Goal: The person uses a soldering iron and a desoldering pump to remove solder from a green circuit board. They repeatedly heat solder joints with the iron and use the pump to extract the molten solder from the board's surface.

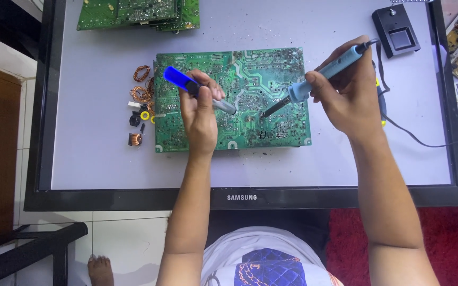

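While the left hand (pixel 200 114) grips a blue pump (pixel 197 89) and the right hand (pixel 348 87) clasps a soldering iron (pixel 314 79), both tips meet over the circuit board (pixel 250 79); copper coils (pixel 140 92) lie left of the pump.

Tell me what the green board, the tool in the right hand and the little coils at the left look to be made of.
Green board: likely rigid fibreglass laminate, glossy green coating with pale traces and dull solder spots.
Soldering iron in the right hand: matte blue-grey plastic handle, dark metal tip.
Coils: bare copper wire, judging by the shiny orange-brown windings.
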